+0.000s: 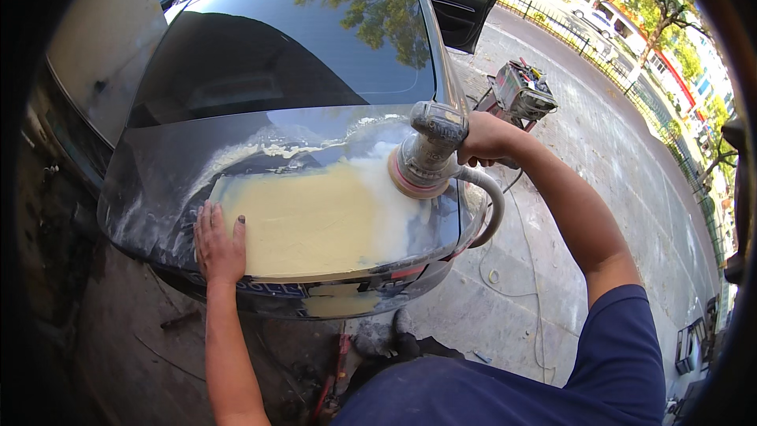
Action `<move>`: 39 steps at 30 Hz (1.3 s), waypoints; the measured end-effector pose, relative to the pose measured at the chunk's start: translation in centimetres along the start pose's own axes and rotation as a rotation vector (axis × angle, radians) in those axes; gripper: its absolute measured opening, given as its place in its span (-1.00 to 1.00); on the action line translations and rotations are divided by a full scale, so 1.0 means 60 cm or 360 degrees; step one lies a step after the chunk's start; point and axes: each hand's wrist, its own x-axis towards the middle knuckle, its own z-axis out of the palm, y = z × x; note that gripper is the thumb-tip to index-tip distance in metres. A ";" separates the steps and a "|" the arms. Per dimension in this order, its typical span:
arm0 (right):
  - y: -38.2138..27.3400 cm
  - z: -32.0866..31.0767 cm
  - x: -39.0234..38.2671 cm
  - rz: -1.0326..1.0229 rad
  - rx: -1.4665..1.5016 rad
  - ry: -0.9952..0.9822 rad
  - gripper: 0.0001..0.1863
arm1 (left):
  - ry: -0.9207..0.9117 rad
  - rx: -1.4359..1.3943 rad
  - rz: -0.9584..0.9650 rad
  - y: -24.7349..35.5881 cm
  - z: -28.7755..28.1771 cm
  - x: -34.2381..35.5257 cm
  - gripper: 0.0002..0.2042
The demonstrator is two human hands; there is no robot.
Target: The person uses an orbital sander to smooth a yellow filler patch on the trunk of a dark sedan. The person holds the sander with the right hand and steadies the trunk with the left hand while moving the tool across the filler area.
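A dark car trunk lid [162, 158] fills the middle, with a large patch of cream filler [303, 221] and pale dusty smears around it. My left hand [219, 241] lies on the lid at the patch's left edge, fingers straightened and holding nothing. My right hand [489, 136] grips a grey power sander [432, 142], whose round pad rests on the lid at the patch's upper right, among white dust. A curved grey hose [493, 197] runs from the sander down toward the car's rear corner.
An open car door [465, 8] juts out at top right. A stand with tools [524, 91] is on the pavement beside the car, with loose cords [536, 308] nearby. A wall [110, 39] is at the left, a fence [583, 39] behind, and a red tool [337, 363] lies under the bumper.
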 end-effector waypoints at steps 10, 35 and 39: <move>0.006 0.022 -0.036 -0.0125 0.0066 -0.0121 -0.83 | -0.0001 -0.0006 0.0000 0.001 0.000 0.002 -0.33; 0.026 0.031 -0.046 -0.0183 0.0130 -0.0023 -0.82 | -0.0032 -0.0019 -0.0045 0.008 -0.008 0.003 -0.35; 0.015 -0.011 0.029 -0.0066 0.0317 0.0146 -0.86 | -0.0017 -0.0025 -0.0011 0.000 -0.003 0.003 -0.34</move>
